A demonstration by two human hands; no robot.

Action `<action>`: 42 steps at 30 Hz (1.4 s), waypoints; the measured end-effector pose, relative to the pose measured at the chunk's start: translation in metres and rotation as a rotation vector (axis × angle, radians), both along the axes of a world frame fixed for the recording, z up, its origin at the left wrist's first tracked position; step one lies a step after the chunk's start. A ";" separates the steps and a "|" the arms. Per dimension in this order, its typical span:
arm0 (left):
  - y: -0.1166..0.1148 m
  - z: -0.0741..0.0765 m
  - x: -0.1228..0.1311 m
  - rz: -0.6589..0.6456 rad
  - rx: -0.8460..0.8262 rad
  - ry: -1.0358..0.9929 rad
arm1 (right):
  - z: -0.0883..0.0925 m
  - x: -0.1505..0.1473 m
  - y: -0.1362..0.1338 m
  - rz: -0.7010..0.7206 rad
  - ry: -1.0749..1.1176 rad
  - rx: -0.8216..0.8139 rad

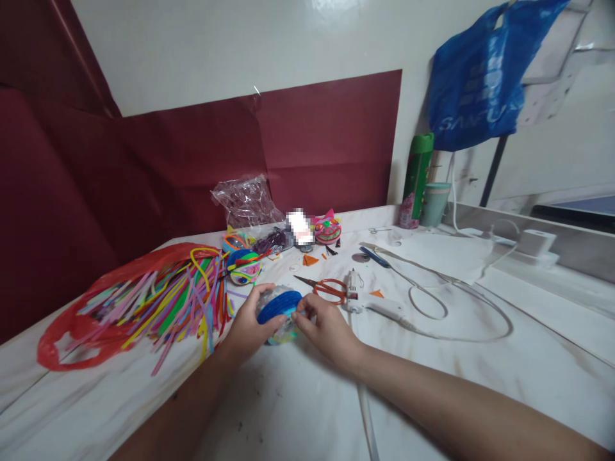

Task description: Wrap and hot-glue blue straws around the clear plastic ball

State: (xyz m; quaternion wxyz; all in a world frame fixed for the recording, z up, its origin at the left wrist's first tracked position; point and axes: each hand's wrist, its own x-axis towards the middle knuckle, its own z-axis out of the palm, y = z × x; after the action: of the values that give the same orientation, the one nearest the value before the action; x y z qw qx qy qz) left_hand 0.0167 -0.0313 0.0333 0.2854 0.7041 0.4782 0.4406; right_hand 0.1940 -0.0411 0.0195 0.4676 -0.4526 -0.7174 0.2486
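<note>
My left hand grips a clear rounded object from its left side. A band of blue pipe cleaner covers part of that object. On its right edge, the fingers of my right hand are pinched together against the blue band, and the tip of the pinch is partly hidden. Just beyond my right hand lie scissors with orange handles and a white hot glue gun. A decorated ball with blue and green strips sits past my left hand.
Many coloured pipe cleaners spill from a red plastic bag on the left. A crumpled clear bag, a pink decorated piece and orange scraps lie farther back. The glue gun's cord loops right; a green can stands behind.
</note>
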 end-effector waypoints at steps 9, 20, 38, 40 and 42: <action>0.000 0.000 0.000 -0.007 -0.007 -0.008 | -0.003 0.000 0.002 0.012 0.010 0.002; -0.001 0.001 0.002 0.012 -0.007 -0.009 | -0.002 0.000 0.002 0.008 0.013 0.017; 0.001 -0.002 -0.003 -0.038 -0.025 0.003 | -0.003 0.000 0.002 0.017 0.013 0.006; 0.001 -0.001 -0.002 -0.021 -0.014 0.040 | -0.003 0.000 0.002 0.017 0.018 -0.001; 0.000 0.000 -0.001 0.003 -0.015 0.048 | -0.003 0.000 0.002 0.021 0.036 -0.008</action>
State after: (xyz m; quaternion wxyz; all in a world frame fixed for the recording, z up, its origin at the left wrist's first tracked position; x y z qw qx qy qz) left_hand 0.0157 -0.0314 0.0332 0.2786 0.7115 0.4893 0.4204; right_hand 0.1937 -0.0390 0.0162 0.4761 -0.4422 -0.7126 0.2645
